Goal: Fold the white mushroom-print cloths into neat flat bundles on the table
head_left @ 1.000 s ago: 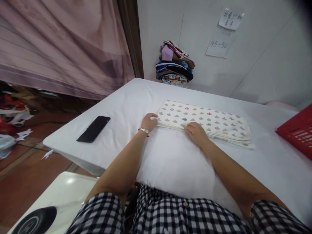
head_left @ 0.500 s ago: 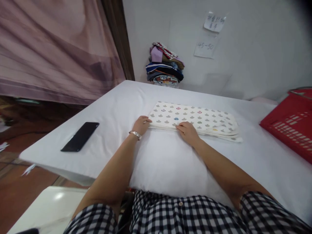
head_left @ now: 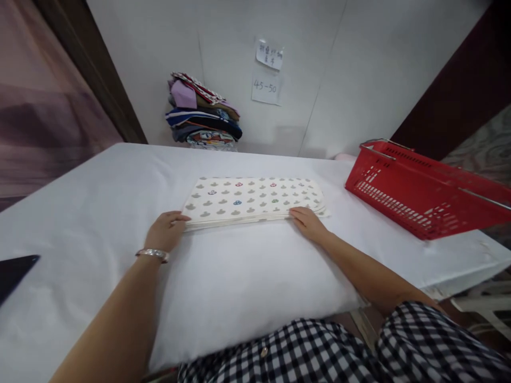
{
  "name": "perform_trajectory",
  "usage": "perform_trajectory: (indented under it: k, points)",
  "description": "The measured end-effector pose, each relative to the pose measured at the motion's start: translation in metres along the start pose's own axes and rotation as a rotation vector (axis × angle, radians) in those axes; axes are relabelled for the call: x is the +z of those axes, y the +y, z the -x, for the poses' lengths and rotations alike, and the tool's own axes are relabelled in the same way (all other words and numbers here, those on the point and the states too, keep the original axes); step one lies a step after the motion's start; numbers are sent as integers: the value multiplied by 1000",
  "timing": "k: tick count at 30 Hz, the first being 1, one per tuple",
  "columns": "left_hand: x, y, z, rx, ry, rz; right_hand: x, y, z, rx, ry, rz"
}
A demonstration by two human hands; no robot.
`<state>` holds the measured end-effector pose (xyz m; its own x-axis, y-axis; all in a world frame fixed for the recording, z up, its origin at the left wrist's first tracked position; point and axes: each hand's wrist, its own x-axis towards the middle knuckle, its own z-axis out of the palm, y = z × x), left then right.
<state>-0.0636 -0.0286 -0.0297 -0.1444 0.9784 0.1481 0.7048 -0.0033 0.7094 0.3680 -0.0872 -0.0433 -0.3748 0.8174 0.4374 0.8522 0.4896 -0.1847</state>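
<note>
Left hand (head_left: 165,231): at the near left corner of the cloth (head_left: 255,198), as a second ago; touching, but cannot tell whether pinched on the layers or only pressed against them.
Right hand (head_left: 309,226): shifted along the near edge, from about the middle to close by the right end; touching the cloth, with thumb largely out of sight, so cannot tell whether clamped or just resting.
Cloth: folded in layers and lying flat on the desk (head_left: 99,207), reaching across from one hand to the other; less slanted in view than before, perhaps partly through the turn of the head.
Near edge: now touched toward both ends instead of at one end and the middle; judged better steadied along the length for that.
Layers: slightly uneven at the right end; too fine to count.
Phone (head_left: 16,271): now mostly cut off at the left border.
Basket (head_left: 419,194): much more in view now, on the desk, well apart from the cloth; inside hidden, right end cut off.
Clothes pile (head_left: 203,114): beyond the far edge of the desk; support underneath hidden.
Upper note (head_left: 269,55): too blurred to read surely.
Lower note (head_left: 266,89): legible as "45-50".
</note>
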Motion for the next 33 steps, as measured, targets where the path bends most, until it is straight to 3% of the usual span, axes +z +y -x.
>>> perform_trajectory:
  k: [6, 11, 17, 22, 30, 33]
  points:
    - [0, 3, 1, -13, -12, -36, -33, 57, 42, 188, 133, 97]
    - [0, 2, 2, -5, -32, -76, -40, 59, 33, 256, 180, 111]
    - [-1, 2, 2, -9, -30, -89, -32, 44, 5, 145, 46, 83]
    - [-3, 2, 2, 7, -75, -93, -30, 51, -3, 65, -142, 132]
    - [-4, 8, 5, -11, -76, -74, -37, 72, -2, 13, -229, 246]
    - [-4, 9, 5, -6, -74, -62, -43, 73, 2, 18, -199, 315]
